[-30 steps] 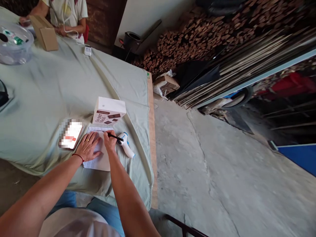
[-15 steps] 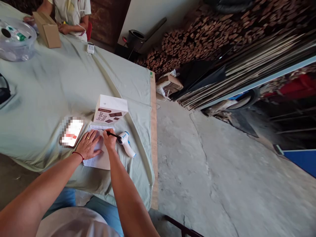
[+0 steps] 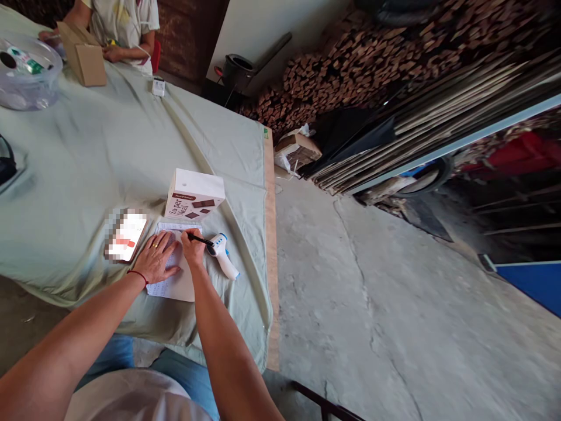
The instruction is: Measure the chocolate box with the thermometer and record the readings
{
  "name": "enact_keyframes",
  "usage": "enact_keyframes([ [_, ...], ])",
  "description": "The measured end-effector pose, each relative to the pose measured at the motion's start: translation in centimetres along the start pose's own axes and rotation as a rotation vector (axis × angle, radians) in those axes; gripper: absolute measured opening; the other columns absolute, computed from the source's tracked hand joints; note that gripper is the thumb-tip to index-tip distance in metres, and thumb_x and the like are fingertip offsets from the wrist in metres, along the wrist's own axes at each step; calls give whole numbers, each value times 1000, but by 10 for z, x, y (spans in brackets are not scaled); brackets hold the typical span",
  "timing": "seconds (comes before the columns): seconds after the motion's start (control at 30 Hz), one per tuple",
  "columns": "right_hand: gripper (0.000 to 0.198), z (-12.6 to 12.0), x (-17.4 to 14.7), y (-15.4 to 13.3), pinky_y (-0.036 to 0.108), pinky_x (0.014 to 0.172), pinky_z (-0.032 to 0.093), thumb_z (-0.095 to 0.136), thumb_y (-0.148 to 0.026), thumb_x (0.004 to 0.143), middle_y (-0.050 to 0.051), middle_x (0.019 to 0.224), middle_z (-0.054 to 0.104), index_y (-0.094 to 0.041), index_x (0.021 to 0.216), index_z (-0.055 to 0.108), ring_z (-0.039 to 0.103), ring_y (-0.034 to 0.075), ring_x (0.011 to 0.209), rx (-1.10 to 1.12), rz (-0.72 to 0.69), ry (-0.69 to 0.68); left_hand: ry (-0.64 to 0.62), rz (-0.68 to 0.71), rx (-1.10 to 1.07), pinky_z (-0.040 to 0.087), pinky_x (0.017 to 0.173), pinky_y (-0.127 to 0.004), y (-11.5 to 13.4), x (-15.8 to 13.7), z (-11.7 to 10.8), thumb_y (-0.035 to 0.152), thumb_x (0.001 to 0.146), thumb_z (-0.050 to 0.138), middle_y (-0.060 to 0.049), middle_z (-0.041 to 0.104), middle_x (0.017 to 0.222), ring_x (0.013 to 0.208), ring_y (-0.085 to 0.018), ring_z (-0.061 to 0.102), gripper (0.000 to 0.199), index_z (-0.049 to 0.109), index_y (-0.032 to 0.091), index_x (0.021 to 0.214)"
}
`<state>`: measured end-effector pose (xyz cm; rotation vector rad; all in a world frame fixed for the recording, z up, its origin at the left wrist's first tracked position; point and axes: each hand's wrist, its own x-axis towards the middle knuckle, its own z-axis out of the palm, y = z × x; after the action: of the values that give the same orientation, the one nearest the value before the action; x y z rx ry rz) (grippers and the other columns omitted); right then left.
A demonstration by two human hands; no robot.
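A sheet of paper (image 3: 180,287) with handwriting along its left and top lies on the cloth-covered table. My left hand (image 3: 154,257) rests flat on it, fingers spread. Closed around a black pen (image 3: 200,238), my right hand (image 3: 193,248) is over the upper right part of the sheet; the pen's tip is hidden by the fingers. Just right of that hand lies a white and blue infrared thermometer (image 3: 224,258). A phone (image 3: 128,235) with a lit, blurred screen is left of my left hand. Behind the paper stands a white "Super Meal" box (image 3: 195,193).
The table's wooden edge (image 3: 272,245) runs along the right, beside a concrete floor (image 3: 324,292). Across the table a person (image 3: 125,35) sits by a cardboard box (image 3: 83,58). A clear plastic tub (image 3: 28,82) and small white device (image 3: 158,87) are at the far side.
The view has shifted very slightly, so everything sits a little further left. Both hands stay in place on the paper, the pen still in my right hand.
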<state>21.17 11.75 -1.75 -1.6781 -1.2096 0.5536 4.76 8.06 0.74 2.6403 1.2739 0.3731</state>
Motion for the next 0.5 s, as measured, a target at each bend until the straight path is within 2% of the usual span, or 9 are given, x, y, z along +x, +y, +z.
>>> enact_keyframes([
  [0.1, 9, -2, -3, -3, 33, 80, 54, 53, -22, 88, 2, 80, 68, -22, 84, 60, 62, 19, 77, -26, -42, -10, 5, -4, -14, 21, 129, -54, -1, -1, 2, 47, 86, 69, -20, 39, 165, 157, -37, 28, 71, 54, 15, 147],
  [0.2, 20, -14, -15, -5, 35, 91, 51, 48, -17, 91, 7, 96, 70, -21, 96, 67, 63, 22, 96, -139, -202, -36, 38, -43, -115, 29, 126, -52, -5, 0, 5, 40, 84, 68, -19, 48, 157, 151, -36, 38, 62, 56, 16, 140],
  [0.27, 29, -26, -24, -2, 37, 93, 49, 47, -14, 92, 9, 105, 70, -21, 109, 70, 61, 24, 101, -282, -314, -80, 117, -125, -246, 41, 119, -49, -10, 7, 6, 33, 87, 62, -17, 56, 143, 137, -31, 52, 50, 56, 17, 133],
  [0.37, 35, -41, -36, 6, 39, 91, 45, 48, -9, 91, 10, 103, 68, -21, 112, 73, 59, 26, 99, -512, -338, -95, 304, -276, -433, 49, 108, -48, -22, 34, 4, 24, 88, 55, -15, 59, 128, 122, -29, 60, 40, 54, 18, 128],
  [0.43, 34, -49, -42, 10, 39, 90, 42, 50, -8, 90, 11, 101, 68, -21, 110, 74, 57, 26, 98, -604, -341, -112, 401, -387, -523, 45, 113, -52, -31, 63, 0, 24, 82, 63, -17, 56, 134, 129, -33, 55, 53, 50, 18, 133],
  [0.5, 35, -56, -45, 12, 39, 89, 41, 50, -8, 90, 11, 101, 68, -21, 111, 75, 57, 26, 98, -637, -349, -114, 445, -484, -645, 36, 120, -55, -40, 96, -3, 24, 71, 76, -20, 49, 146, 143, -39, 44, 79, 43, 16, 142],
])
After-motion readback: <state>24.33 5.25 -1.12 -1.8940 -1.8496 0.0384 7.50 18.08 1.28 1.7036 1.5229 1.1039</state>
